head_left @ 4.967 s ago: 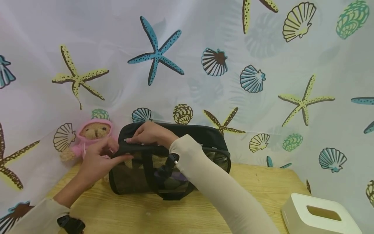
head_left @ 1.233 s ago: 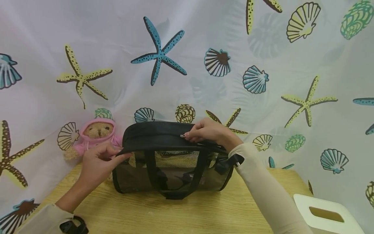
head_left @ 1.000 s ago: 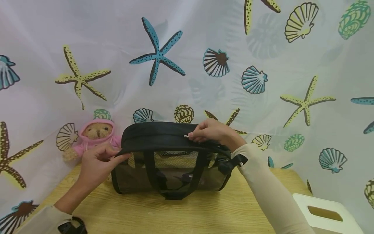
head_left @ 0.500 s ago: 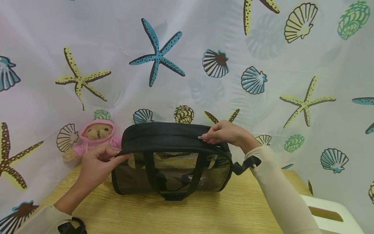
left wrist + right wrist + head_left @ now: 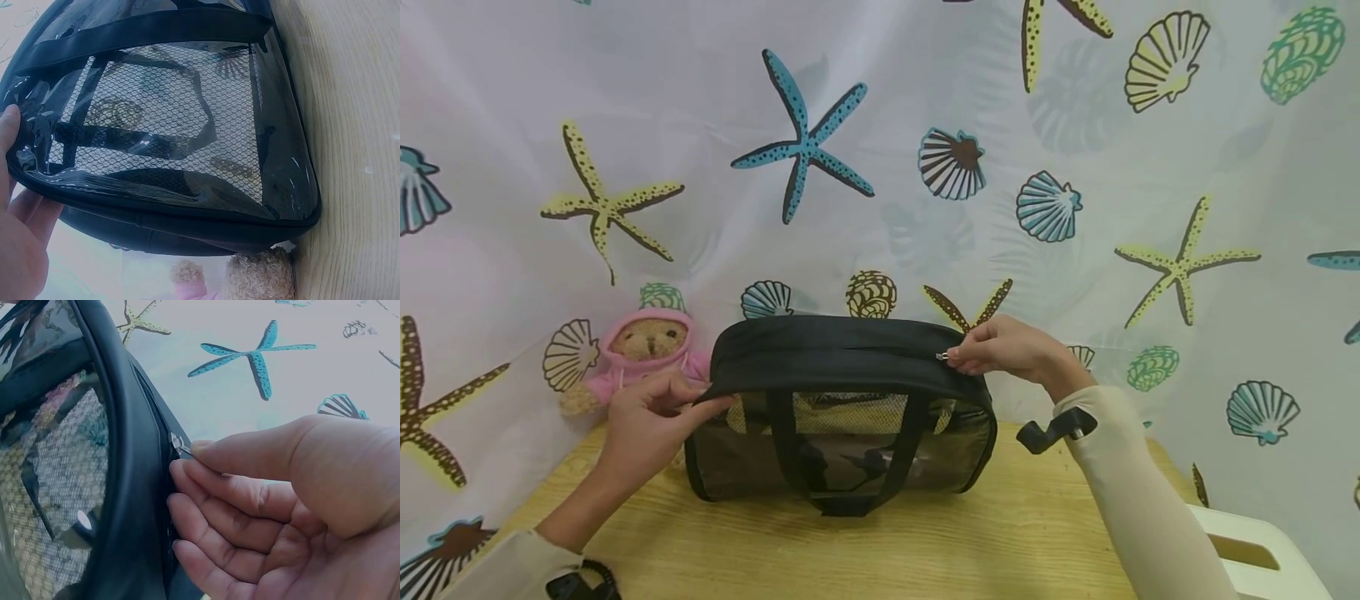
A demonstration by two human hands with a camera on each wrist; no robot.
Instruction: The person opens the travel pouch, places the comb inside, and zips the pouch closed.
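A black bag (image 5: 745, 462) with see-through sides, mesh panels and a hanging strap handle (image 5: 842, 505) stands on the wooden table. My left hand (image 5: 647, 421) pinches the bag's upper left corner between thumb and fingers; in the left wrist view that hand (image 5: 22, 237) grips the dark edge piping. At the top right, my right hand (image 5: 1011, 354) pinches a small metal zipper pull (image 5: 942, 357) between thumb and forefinger. Up close in the right wrist view, the zipper pull (image 5: 181, 445) sits on the zipper track, and my other fingers curl beside the bag's top.
A teddy bear (image 5: 647, 337) in a pink hood sits behind my left hand. At the front right is a white tissue box (image 5: 1262, 533), partly behind my right sleeve. A curtain (image 5: 880, 233) printed with starfish and shells hangs behind the wooden table (image 5: 850, 558).
My right hand has drawn the zipper pull from the bag's left end to near its right end, and the top has closed up along the way. My left hand keeps its grip on the corner.
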